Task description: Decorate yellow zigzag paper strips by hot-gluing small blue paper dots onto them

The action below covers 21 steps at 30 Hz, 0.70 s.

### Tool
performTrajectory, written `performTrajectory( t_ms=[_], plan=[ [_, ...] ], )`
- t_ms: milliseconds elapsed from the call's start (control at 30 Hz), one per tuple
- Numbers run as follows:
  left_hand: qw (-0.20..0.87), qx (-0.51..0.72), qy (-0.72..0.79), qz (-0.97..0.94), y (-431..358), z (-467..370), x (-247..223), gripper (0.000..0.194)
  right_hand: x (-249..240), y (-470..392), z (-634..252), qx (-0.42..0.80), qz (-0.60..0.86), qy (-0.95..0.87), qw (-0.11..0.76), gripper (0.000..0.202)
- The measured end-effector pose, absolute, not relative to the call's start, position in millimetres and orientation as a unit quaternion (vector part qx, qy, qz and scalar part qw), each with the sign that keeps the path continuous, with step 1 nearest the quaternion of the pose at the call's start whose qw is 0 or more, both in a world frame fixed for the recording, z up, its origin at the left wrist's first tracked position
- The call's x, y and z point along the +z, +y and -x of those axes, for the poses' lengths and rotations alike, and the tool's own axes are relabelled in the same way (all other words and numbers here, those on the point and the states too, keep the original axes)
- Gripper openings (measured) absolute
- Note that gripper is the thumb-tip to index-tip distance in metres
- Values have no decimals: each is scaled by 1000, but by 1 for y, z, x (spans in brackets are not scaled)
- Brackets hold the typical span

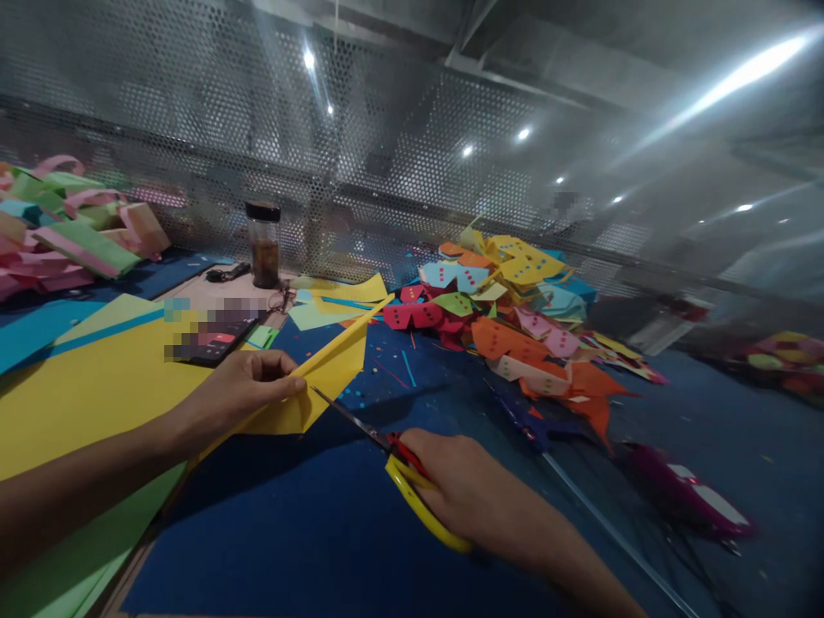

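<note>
Between the thumb and fingers of my left hand is a folded piece of yellow paper, raised above the dark blue table mat. My right hand grips a pair of scissors with yellow and red handles. The blades point up and left, their tip at the paper's fold near my left thumb. Whether the blades have entered the paper I cannot tell. Large yellow sheets lie under my left forearm, with green sheets nearer me.
Cut paper butterflies in many colours pile up beyond my right hand. A blue glue gun and a purple device lie at right. A phone and a dark-lidded jar stand at left, near folded paper. Perforated metal panels back the table.
</note>
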<state>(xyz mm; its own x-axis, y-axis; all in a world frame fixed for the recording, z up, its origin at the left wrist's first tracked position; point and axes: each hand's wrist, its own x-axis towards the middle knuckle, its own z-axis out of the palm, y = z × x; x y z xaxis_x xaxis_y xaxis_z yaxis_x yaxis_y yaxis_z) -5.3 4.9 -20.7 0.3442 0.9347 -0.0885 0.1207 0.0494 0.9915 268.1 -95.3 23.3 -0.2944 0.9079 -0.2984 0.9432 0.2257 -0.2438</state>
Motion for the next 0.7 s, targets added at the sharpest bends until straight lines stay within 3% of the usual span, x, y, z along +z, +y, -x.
performTrajectory(
  t_ms=[300,467,700],
  plan=[
    [560,406,487,-533,14,8,-18,33,22,-94,-291,-131,-673,728,21,16],
    [588,367,480,-538,11,8,-23,32,28,-67,-304,-24,-746,665,30,36],
    [582,321,467,-583,3,4,-19,34,13,-27,-318,19,-761,649,8,35]
  ],
)
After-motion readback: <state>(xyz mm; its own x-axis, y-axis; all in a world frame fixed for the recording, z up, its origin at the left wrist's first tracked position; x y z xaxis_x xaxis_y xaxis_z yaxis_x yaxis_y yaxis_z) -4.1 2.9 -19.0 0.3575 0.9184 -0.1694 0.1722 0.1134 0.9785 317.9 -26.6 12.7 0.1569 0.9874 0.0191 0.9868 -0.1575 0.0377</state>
